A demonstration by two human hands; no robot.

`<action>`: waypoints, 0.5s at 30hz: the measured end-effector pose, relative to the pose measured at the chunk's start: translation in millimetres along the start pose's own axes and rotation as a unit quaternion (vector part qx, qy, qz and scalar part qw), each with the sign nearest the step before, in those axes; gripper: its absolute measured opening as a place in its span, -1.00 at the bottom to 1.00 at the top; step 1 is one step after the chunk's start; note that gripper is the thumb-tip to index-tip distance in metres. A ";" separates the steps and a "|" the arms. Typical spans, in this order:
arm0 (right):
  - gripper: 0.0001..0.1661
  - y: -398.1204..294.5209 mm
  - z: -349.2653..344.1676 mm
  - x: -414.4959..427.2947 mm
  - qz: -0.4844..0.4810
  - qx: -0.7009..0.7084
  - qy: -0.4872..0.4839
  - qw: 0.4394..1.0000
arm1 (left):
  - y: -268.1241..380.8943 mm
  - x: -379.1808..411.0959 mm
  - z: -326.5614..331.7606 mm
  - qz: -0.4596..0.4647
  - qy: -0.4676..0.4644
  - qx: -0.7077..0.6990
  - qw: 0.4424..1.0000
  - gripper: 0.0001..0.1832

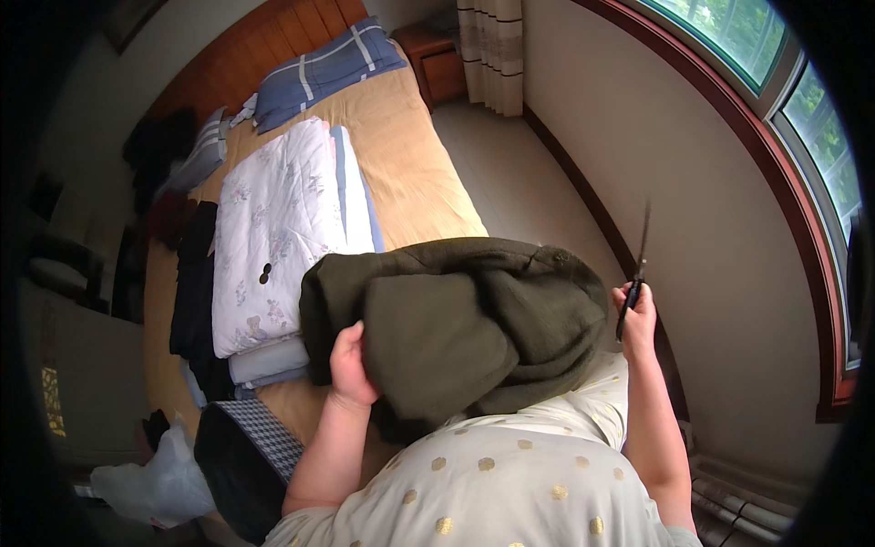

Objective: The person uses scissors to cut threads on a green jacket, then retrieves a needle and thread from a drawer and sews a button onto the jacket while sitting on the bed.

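Note:
A dark olive-green cloth garment (444, 335) lies bunched across my lap and reaches over the edge of the bed. My left hand (352, 369) grips its left side, thumb on top and the other fingers hidden behind the fabric. Off to the right, my right hand (641, 321) holds a pair of black-handled scissors (632, 301) raised in the air, apart from the garment. Their blades point away from me and look blurred. Small dark round buttons (265, 273) rest on the folded white floral quilt (273, 191) beyond my left hand.
Dark clothing (198, 294) lies left of the quilt. A black item with a houndstooth panel (263, 434) and a white plastic bag (160, 472) sit at lower left. Blue pillows (328, 72) are by the wooden headboard (253, 51). A wall (683, 171) with a window runs along the right.

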State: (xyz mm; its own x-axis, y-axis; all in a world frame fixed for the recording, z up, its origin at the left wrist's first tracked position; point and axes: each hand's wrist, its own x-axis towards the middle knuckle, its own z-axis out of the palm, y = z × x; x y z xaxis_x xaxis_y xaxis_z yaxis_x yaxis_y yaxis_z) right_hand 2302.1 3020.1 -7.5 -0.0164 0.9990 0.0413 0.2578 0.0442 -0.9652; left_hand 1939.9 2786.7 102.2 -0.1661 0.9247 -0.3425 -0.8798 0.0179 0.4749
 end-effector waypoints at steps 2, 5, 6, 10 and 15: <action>-0.82 -66.0 2.5 -16.4 0.062 0.107 -0.045 0.991 | -0.4 4.3 32.5 0.060 -0.019 0.133 0.989 -0.49; -0.81 -125.4 9.5 -43.1 0.112 0.212 -0.140 0.961 | -20.8 19.9 78.3 0.098 -0.105 0.281 0.949 -0.55; -0.80 -137.2 13.3 -49.1 0.132 0.198 -0.191 0.952 | -34.2 29.1 89.3 0.099 -0.109 0.314 0.938 -0.60; -0.54 -135.6 49.0 -93.1 0.060 0.246 -0.276 0.927 | -100.9 64.2 91.4 0.119 -0.115 0.439 0.883 -0.63; -0.42 -129.1 60.2 -104.5 -0.002 0.060 -0.199 0.978 | -93.5 38.9 74.6 0.047 -0.210 0.425 0.879 -0.49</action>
State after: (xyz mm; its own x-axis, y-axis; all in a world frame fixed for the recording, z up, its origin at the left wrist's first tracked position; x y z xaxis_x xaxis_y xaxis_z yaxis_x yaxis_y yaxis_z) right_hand 2212.3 2909.7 97.2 -0.3990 0.9163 -0.0353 0.1428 0.0241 -0.9895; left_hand 2049.0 2849.5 104.9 0.1168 0.9929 -0.0247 -0.1912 0.0469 0.9804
